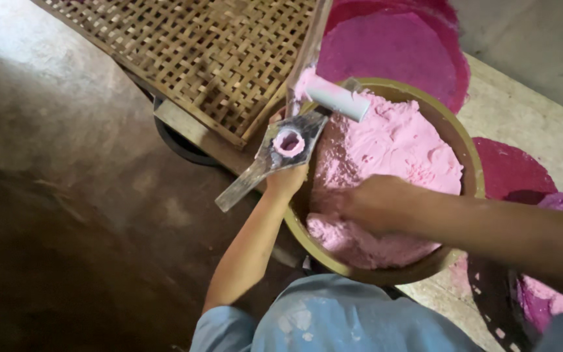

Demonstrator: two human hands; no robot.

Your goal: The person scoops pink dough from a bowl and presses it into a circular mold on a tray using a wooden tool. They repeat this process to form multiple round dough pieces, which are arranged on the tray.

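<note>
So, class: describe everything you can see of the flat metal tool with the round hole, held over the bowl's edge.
The metal tool is a flat, dull grey plate, diamond-shaped at its wide end and narrowing to a long handle that points down-left. A round hole in the wide part is packed with pink dough. Pink and white smears coat its face. It lies tilted over the rim of the bowl, gripped from below by the left hand. A white cylinder lies just above its upper tip.
</note>
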